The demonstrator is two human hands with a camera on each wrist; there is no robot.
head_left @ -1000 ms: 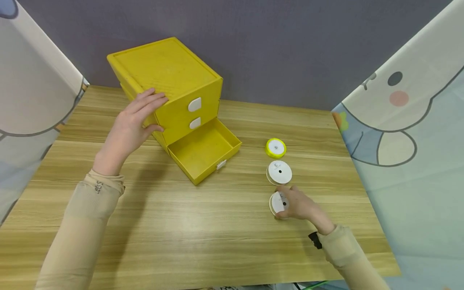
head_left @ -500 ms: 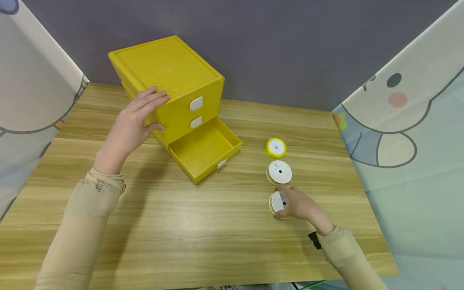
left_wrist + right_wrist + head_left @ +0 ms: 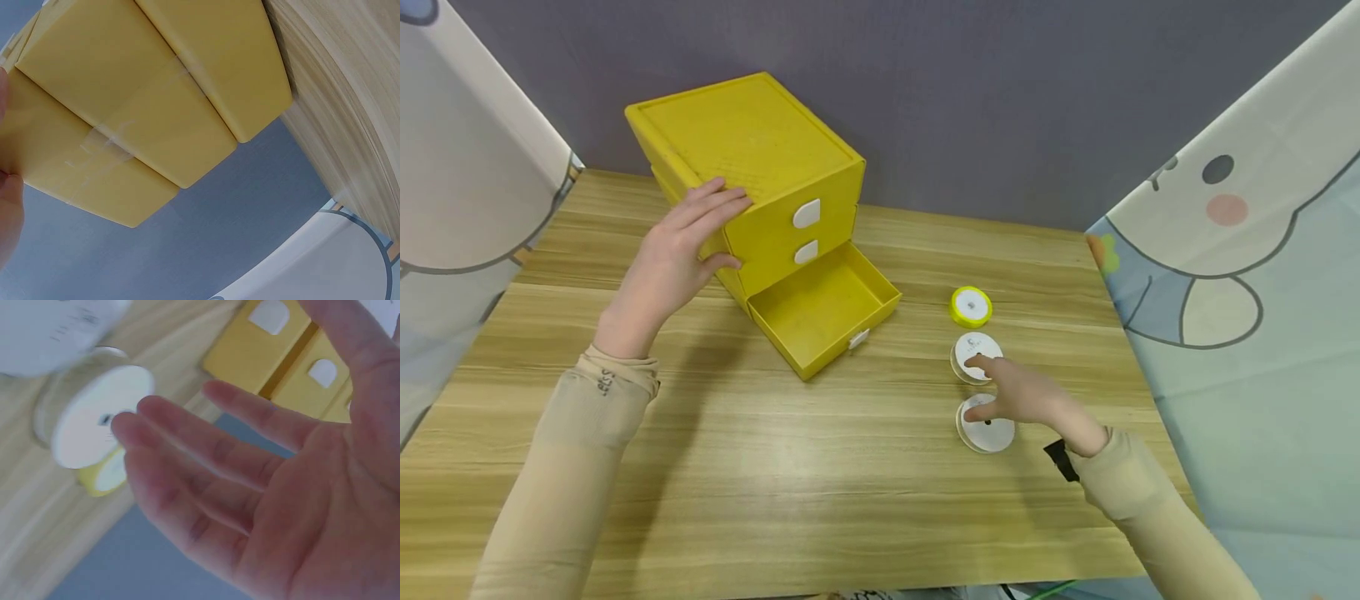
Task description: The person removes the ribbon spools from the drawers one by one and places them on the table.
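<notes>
Nearest the front edge of the bench (image 3: 820, 500), toward its right side, a white spool (image 3: 987, 433) is seen lying flat, and just above it the right hand (image 3: 1026, 398) is held with fingers (image 3: 187, 434) released and spread, grasping nothing, the fingertips over a second white spool (image 3: 972, 352) just beyond the first. Farther on in the same row, a yellow spool (image 3: 971, 306) lies flat near the second. Toward the back left corner, the yellow drawer cabinet (image 3: 748, 158) is steadied by the left hand (image 3: 673, 258), whose straight fingers are laid over its top edge, with the open bottom drawer (image 3: 820, 312) pulled out toward the spools.
</notes>
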